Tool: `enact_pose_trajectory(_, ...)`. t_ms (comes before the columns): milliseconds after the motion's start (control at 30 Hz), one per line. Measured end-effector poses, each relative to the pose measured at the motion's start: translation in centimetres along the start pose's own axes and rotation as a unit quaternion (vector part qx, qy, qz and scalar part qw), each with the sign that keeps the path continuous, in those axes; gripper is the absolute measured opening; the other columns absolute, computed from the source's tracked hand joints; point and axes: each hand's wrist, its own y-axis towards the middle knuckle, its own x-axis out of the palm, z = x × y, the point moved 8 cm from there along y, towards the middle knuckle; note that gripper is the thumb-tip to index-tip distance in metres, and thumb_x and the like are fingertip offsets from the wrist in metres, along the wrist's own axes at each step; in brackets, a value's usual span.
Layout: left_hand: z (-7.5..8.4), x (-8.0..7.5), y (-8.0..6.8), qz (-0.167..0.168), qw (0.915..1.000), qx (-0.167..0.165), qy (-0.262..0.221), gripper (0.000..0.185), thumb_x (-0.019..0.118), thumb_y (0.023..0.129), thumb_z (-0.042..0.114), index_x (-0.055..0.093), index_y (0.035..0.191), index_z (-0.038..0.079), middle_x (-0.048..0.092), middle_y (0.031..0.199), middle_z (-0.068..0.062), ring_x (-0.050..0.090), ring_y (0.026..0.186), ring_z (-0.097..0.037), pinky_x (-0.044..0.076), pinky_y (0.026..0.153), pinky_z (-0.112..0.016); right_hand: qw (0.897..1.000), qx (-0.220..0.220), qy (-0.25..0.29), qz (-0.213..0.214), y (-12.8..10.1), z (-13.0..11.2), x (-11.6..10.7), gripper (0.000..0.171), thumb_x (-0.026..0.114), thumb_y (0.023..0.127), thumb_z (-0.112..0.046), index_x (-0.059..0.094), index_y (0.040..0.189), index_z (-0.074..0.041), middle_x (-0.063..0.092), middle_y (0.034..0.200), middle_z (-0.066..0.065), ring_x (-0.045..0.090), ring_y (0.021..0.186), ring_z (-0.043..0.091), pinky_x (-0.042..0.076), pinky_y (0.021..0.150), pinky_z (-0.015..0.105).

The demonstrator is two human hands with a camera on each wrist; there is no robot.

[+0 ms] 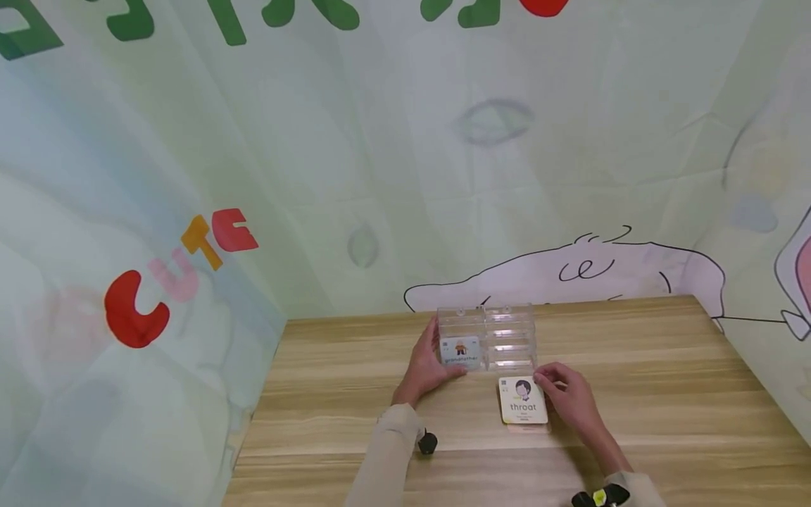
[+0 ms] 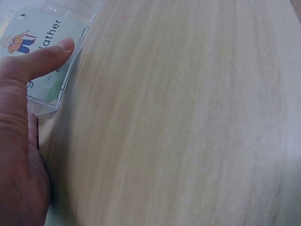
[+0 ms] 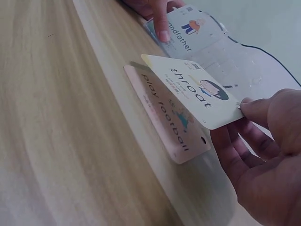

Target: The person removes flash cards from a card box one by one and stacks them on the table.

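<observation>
My left hand (image 1: 426,367) grips the left side of a clear plastic card rack (image 1: 510,338), its thumb pressed over the lower front edge. Under that thumb, a pale blue "grandfather" card (image 2: 59,61) sits in the rack's lower left part. My right hand (image 3: 268,155) pinches the "throat" flashcard (image 3: 195,94) at its edge, thumb on top and fingers beneath. That card is tilted up off the table. Below it a pink "play football" card (image 3: 162,117) lies flat on the wood, partly covered in the head view.
The wood-grain table (image 1: 342,394) reaches back to a printed cloth backdrop (image 1: 380,176). Just behind the rack, the backdrop meets the table's far edge. Black wrist cameras sit on both sleeves, the left camera (image 1: 427,443) close over the tabletop.
</observation>
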Motion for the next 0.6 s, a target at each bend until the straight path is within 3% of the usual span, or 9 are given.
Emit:
enact_pose_trajectory(167, 0.2, 0.0, -0.2, 0.002, 1.0, 0.002, 0.0, 0.132, 0.099, 0.069, 0.028, 0.012, 0.167, 0.016, 0.034, 0.165, -0.011, 0.04, 0.147, -0.029, 0.036, 0.121, -0.039, 1.0, -0.01, -0.014, -0.002, -0.4, 0.5, 0.0, 0.013, 0.067, 0.102, -0.009, 0.073, 0.109, 0.0, 0.068, 0.093, 0.007, 0.061, 0.09, 0.021, 0.055, 0.102, 0.056)
enact_pose_trajectory(600, 0.5, -0.1, -0.2, 0.002, 1.0, 0.001, -0.007, 0.132, 0.1, 0.068, 0.025, 0.014, 0.167, 0.017, 0.035, 0.165, -0.01, 0.042, 0.146, -0.028, 0.036, 0.121, -0.038, 0.999, 0.008, -0.04, 0.003, -0.7, 1.5, 0.1, 0.013, 0.068, 0.1, -0.009, 0.074, 0.108, 0.0, 0.069, 0.091, 0.006, 0.063, 0.089, 0.023, 0.058, 0.094, 0.05)
